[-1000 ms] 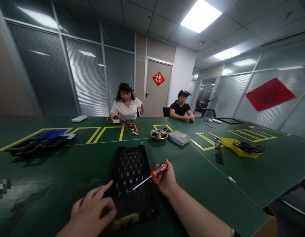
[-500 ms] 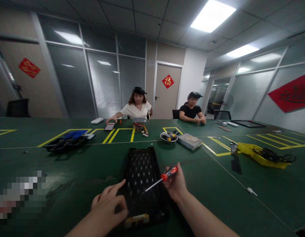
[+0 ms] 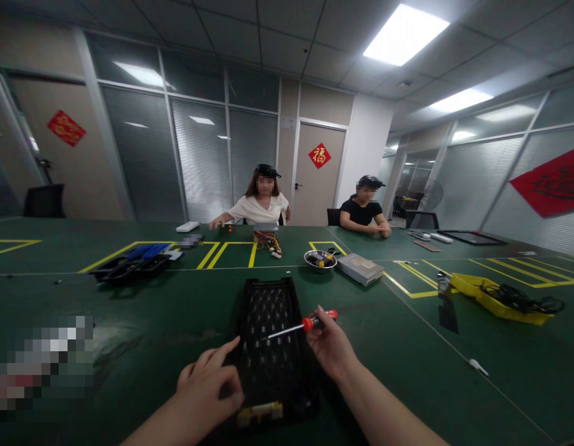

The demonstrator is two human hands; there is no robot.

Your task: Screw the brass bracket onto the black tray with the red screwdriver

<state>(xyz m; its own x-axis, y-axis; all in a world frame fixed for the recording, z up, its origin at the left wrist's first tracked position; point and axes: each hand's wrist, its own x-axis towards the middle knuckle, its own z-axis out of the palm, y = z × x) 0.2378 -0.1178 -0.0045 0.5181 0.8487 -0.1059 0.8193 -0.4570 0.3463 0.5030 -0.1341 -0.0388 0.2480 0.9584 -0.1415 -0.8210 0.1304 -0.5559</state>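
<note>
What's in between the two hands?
In the head view, a black tray lies between the left hand and the right hand, with the screwdriver held over it.

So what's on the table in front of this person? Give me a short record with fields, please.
Right: right hand grips a red-handled screwdriver with a thin metal shaft, its tip over the panel
Left: left hand, holding nothing, fingers at the left edge of a black perforated plastic panel
Surface: green table with yellow tape lines
Beyond: round metal bowl, grey metal box, yellow plastic tray of black cables
Others: person in white top and person in black top, seated across
</note>
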